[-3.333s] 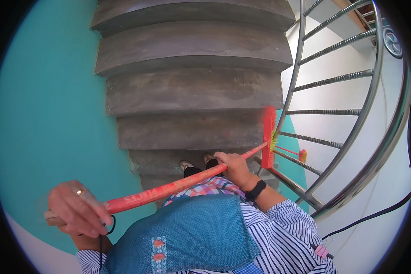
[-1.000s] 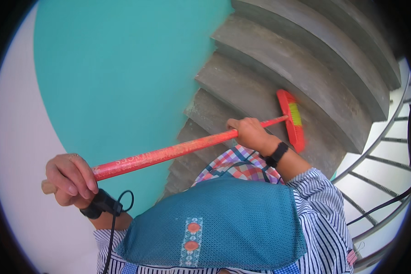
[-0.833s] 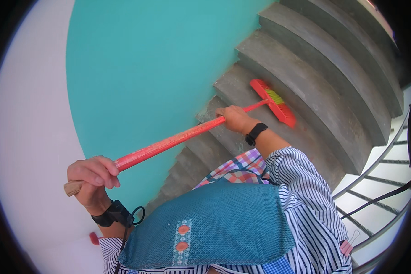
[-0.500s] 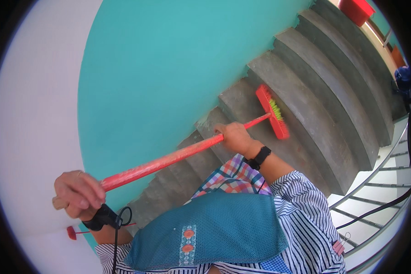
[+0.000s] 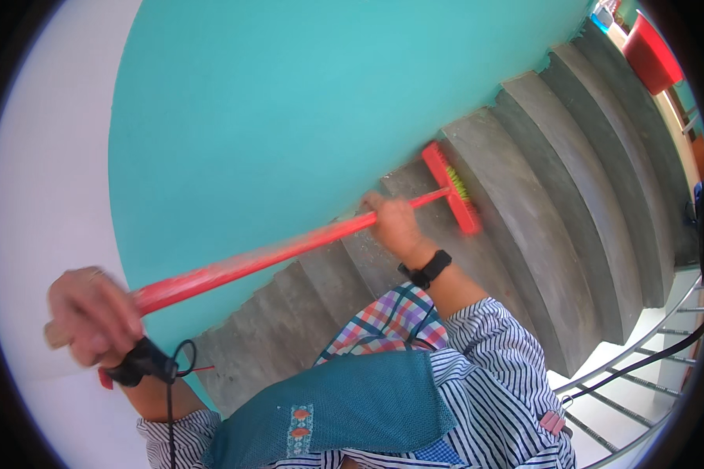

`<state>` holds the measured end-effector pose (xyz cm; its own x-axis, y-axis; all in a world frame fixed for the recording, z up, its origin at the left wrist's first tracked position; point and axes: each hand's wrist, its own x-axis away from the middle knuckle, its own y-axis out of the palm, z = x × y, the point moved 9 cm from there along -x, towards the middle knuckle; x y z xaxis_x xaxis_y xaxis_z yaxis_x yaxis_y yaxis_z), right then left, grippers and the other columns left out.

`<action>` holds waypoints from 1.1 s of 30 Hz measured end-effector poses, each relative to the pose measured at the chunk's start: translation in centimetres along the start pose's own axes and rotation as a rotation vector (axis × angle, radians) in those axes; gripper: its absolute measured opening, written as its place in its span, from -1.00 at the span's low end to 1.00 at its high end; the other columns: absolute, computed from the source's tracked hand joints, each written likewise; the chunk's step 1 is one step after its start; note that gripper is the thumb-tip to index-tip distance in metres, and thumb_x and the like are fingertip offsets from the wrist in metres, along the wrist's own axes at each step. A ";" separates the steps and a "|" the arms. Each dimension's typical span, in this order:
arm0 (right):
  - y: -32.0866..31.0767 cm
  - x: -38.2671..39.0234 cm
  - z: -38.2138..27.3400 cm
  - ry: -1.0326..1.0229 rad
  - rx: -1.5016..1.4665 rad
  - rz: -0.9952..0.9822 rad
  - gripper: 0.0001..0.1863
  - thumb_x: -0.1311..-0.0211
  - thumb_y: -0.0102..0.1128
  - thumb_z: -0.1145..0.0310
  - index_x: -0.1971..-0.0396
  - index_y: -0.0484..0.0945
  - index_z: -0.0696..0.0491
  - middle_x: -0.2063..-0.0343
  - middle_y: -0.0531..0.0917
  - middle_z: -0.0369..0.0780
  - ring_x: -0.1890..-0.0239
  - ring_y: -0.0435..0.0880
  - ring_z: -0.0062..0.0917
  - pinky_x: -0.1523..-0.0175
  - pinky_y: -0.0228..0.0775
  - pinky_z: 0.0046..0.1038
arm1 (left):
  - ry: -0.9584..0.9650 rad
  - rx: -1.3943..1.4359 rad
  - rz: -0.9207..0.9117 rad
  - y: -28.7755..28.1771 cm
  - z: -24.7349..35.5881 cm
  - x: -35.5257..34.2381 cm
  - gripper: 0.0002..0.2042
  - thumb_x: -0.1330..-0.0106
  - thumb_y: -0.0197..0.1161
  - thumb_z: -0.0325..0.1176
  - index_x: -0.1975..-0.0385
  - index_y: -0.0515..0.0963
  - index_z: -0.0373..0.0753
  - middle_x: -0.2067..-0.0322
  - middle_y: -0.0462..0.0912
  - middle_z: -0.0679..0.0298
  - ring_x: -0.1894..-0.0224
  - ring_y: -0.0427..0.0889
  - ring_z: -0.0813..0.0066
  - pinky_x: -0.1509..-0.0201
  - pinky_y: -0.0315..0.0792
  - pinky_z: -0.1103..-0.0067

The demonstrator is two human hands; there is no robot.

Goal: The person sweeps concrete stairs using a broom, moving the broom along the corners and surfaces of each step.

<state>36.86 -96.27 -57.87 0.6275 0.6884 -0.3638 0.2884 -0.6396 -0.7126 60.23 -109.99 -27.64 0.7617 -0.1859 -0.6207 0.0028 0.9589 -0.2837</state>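
Observation:
My left hand [image 5: 94,316], blurred, is closed round the upper end of a red broom handle [image 5: 250,259] at the lower left. My right hand [image 5: 395,228] grips the same handle farther along, toward the middle of the view. The red broom head [image 5: 461,209], with yellow-green and red bristles, rests on a grey concrete step [image 5: 508,168] close to the teal wall [image 5: 289,102]. Whether its bristles touch the riser I cannot tell.
Curved stairs climb to the upper right, where a red tub [image 5: 649,51] sits at the edge. A metal railing [image 5: 614,410] runs along the lower right. A white wall [image 5: 47,187] is at the left. Another thin red handle [image 5: 203,367] shows partly behind my left arm.
The broom head has moved from beside the railing to the treads near the teal wall. My view has turned, bringing the upper stairs and red tub in. Both hands keep their hold.

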 end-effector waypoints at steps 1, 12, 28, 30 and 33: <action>-0.9 -1.0 2.4 0.043 0.010 0.054 -0.84 0.03 0.12 0.47 0.37 0.48 0.06 0.59 0.58 -0.09 0.45 0.58 -0.14 0.32 0.37 -0.20 | -0.010 0.041 0.036 1.0 -2.4 -1.7 -0.84 -0.07 0.01 -0.61 0.69 0.44 -0.24 0.75 0.51 0.13 0.66 0.52 0.25 0.67 0.46 0.61; 2.3 -1.9 -5.0 -0.059 -0.182 -0.246 -0.90 0.01 0.13 0.41 0.46 0.47 0.08 0.59 0.57 -0.04 0.47 0.55 -0.08 0.37 0.38 -0.19 | -0.086 -0.071 0.081 -5.7 5.7 -0.2 -0.80 -0.17 0.10 -0.45 0.70 0.38 -0.11 0.84 0.43 0.39 0.83 0.38 0.67 0.74 0.34 0.87; 4.7 0.1 -5.1 -0.085 -0.213 -0.371 -0.86 0.01 0.17 0.42 0.39 0.49 0.06 0.57 0.58 -0.08 0.49 0.56 -0.09 0.42 0.37 -0.18 | -0.095 0.077 -0.149 -1.8 5.3 1.2 -0.95 -0.11 0.14 -0.59 0.55 0.47 -0.31 0.68 0.59 0.14 0.56 0.65 0.34 0.58 0.60 0.56; 3.4 0.0 -2.9 -0.030 -0.092 -0.304 -0.83 0.02 0.18 0.40 0.37 0.50 0.05 0.56 0.58 -0.07 0.47 0.56 -0.09 0.42 0.37 -0.19 | -0.093 0.126 0.008 -1.3 2.1 2.5 -0.94 -0.12 0.09 -0.61 0.56 0.47 -0.35 0.69 0.56 0.11 0.56 0.61 0.28 0.62 0.57 0.52; 6.6 0.9 5.8 -0.011 -0.092 -0.209 -0.82 0.03 0.18 0.38 0.37 0.50 0.05 0.55 0.59 -0.08 0.43 0.58 -0.11 0.37 0.39 -0.20 | -0.203 0.015 0.324 0.4 -6.1 3.3 -0.90 -0.09 0.03 -0.62 0.62 0.46 -0.37 0.75 0.48 0.13 0.62 0.54 0.27 0.68 0.49 0.50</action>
<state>35.11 -97.90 -66.41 0.5397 0.8123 -0.2212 0.4759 -0.5111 -0.7157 58.76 -111.48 -34.25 0.8375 0.1721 -0.5187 -0.2508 0.9643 -0.0850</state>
